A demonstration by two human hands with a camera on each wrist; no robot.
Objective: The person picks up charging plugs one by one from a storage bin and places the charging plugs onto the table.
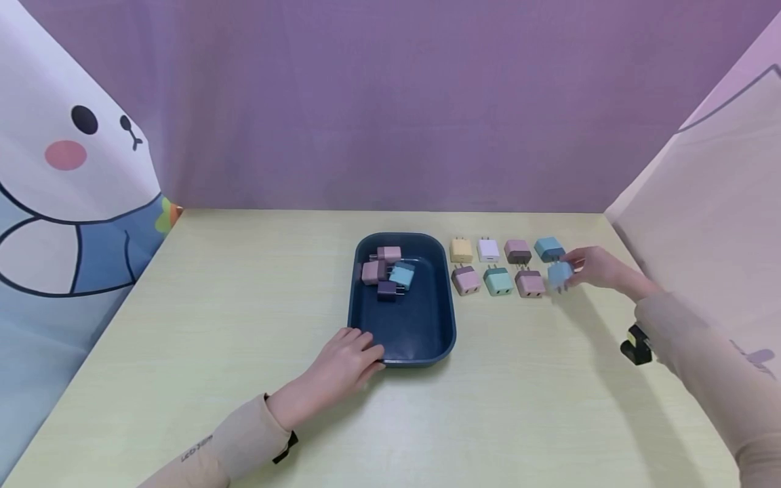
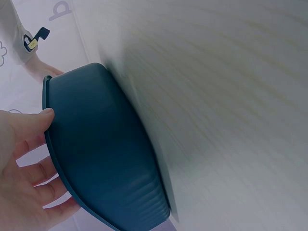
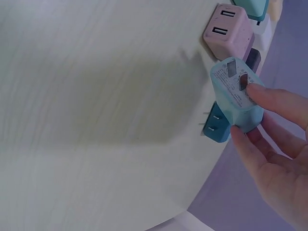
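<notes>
My right hand (image 1: 596, 268) pinches a light blue USB wall charger (image 3: 236, 94) between thumb and fingers, raised over the right end of the charger rows. Its printed face and metal prongs show in the right wrist view. Just behind it lies a blue charger (image 1: 549, 249), prongs showing, and a pink-and-mauve charger (image 1: 529, 283) sits to its left. My left hand (image 1: 343, 358) grips the near-left corner of a dark blue tray (image 1: 403, 362), thumb on the outside of the rim (image 2: 57, 166) and fingertips hidden behind it. Several chargers, including a light blue one (image 1: 402, 275), lie inside the tray.
Right of the tray are two rows of chargers, among them a yellow one (image 1: 461, 250), a white one (image 1: 488, 250) and a mint green one (image 1: 498, 280). A purple backdrop (image 1: 390, 108) stands behind the table (image 1: 244, 285), with printed cloth (image 1: 702, 203) along the right side.
</notes>
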